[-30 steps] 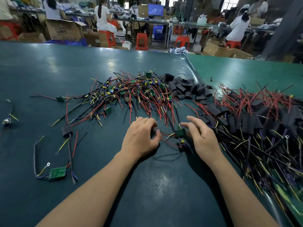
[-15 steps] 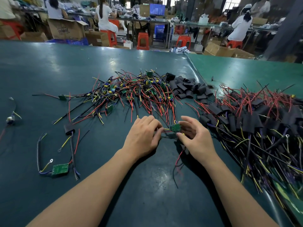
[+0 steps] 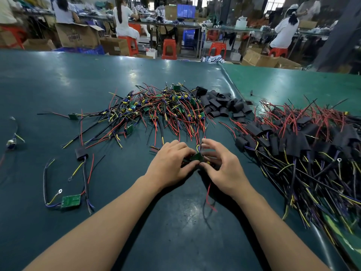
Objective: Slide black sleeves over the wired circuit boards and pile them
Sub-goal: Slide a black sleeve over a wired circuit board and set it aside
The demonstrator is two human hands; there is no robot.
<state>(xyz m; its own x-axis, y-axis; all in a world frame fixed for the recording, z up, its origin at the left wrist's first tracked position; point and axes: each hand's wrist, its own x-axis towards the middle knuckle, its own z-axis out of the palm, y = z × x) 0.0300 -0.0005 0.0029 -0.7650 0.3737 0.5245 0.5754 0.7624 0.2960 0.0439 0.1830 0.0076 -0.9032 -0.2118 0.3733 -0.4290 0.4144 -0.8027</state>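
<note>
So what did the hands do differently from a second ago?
The right hand picked the green circuit board up off the table, and the left hand closed in, so both now hold it between them, its wires dangling. The loose wired boards, black sleeves and finished pile stayed put.

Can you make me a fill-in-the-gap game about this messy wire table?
1. Both hands hold a small ____ circuit board.
2. The loose black sleeves lie ____ the pile of bare wired boards and the sleeved pile.
3. The stools beyond the table are ____.

Missing words: green; between; red
</note>
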